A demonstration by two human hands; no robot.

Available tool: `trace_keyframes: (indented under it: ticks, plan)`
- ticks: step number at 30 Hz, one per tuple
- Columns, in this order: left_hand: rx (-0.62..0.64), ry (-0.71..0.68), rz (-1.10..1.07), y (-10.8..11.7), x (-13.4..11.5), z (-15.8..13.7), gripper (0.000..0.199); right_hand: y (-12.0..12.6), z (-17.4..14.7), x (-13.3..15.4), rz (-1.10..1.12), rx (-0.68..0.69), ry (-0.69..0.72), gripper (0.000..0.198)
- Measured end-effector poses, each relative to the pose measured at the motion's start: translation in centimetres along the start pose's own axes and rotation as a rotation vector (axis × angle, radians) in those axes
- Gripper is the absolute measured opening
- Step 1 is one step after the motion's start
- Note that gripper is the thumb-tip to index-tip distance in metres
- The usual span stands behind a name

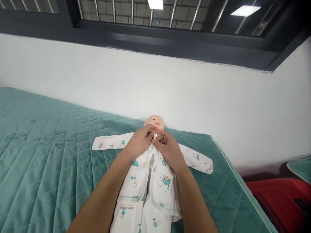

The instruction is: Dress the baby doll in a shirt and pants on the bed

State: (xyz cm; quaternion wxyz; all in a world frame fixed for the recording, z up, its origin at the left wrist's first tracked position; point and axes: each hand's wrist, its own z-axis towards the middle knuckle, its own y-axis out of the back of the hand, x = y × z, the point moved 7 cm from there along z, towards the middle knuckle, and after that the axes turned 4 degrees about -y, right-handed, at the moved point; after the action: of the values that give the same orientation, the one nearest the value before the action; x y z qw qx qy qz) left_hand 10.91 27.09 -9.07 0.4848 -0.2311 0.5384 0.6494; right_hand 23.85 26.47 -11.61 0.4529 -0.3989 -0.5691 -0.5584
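Note:
A baby doll lies on its back, its head towards the wall. It wears a white baby jacket printed with teal and red figures, its sleeves spread out to both sides, and matching trousers. The jacket's front edges hang apart below the chest. At the collar my left hand pinches the cloth just under the doll's chin. Close beside it, my right hand has its fingers closed on the same collar. What lies between the fingertips is mostly hidden, though a small white bit of collar shows.
A green quilted bedcover lies under the doll, its piped edge running down on the right. Behind it stands a white wall below a dark window frame with metal bars. A red object sits beyond the bed's right edge.

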Motion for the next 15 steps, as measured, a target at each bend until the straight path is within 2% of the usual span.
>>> trace_keyframes:
  ticks: [4,10,13,15]
  plan:
    - [-0.018,0.014,-0.028,-0.1,0.0,0.1,0.030,-0.3,-0.1,0.1,-0.044,0.015,-0.006,0.037]
    - [-0.086,0.126,-0.015,0.2,1.2,0.1,0.028,-0.5,-0.2,0.4,-0.060,0.031,-0.026,0.035]
    - [-0.078,0.120,-0.034,0.2,1.3,0.0,0.029,0.8,-1.7,2.7,-0.128,0.046,0.024,0.029]
    - [-0.074,0.070,-0.009,0.2,1.0,-0.1,0.029,3.1,-3.6,5.2,-0.197,-0.070,0.138,0.023]
